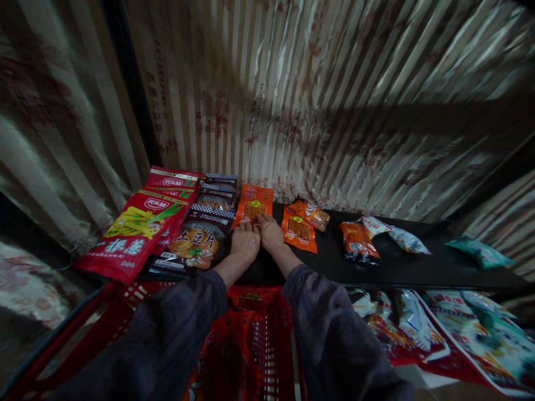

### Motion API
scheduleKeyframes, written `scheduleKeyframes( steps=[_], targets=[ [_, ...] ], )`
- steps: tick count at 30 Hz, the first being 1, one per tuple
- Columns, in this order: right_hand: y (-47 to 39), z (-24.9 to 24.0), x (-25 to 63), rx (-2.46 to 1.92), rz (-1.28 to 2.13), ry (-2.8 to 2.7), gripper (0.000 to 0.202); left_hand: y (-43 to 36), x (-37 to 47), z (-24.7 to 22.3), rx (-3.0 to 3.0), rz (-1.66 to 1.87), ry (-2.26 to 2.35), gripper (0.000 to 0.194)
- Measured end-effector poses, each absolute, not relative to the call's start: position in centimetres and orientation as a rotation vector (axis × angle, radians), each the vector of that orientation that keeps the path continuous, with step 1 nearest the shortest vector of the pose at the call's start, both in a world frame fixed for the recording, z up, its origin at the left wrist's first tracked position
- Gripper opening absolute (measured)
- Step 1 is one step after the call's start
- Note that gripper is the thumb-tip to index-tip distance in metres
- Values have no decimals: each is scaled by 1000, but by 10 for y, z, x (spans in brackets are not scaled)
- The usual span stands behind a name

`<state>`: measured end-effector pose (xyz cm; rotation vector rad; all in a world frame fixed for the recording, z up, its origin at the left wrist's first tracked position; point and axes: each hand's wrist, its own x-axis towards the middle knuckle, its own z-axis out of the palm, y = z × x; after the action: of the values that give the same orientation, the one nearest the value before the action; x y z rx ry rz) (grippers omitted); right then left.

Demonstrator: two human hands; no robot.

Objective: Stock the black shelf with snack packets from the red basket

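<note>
On the black shelf [321, 262], an orange snack packet [253, 203] with brown strips in its window lies with its top toward the back curtain. My left hand [246, 240] is closed at the packet's lower left edge, fingers curled down on it. Beside it, my right hand [271, 233] grips the lower right edge, fingertips on the front. A similar orange packet [298, 231] lies just right of my right hand, partly under another orange snack bag [313, 213]. Dark potato-slice packets [194, 239] overlap left of my left hand.
Large red bags [142, 228] overlap at the shelf's left end. Further right are an orange-and-black bag [358, 242], a white bag [403, 238] and a green bag [480, 252]. Below my arms, a red basket [273, 351] holds orange packets; more bags [418, 323] fill containers at lower right.
</note>
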<state>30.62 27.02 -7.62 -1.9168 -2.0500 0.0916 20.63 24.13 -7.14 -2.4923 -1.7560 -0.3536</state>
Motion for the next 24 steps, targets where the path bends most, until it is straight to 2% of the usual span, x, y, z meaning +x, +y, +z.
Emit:
scheduleKeyframes(
  steps=[8, 14, 17, 20, 24],
  targets=[
    [230, -77, 315, -1812, 28, -2009, 43, 222, 203, -62, -2547, -342, -1705, 43],
    [204, -67, 354, -2223, -145, -1538, 47, 205, 208, -50, -2837, -452, -1548, 43],
    [198, -63, 381, -2421, -16, -1359, 43, 204, 229, -46, -2911, -549, -1581, 44],
    [196, -63, 400, -2462, 81, -1433, 40, 207, 256, -46, -2915, -589, -1619, 43],
    [202, -65, 410, -2408, 57, -1524, 48, 213, 284, -52, -2900, -606, -1803, 47]
  ],
)
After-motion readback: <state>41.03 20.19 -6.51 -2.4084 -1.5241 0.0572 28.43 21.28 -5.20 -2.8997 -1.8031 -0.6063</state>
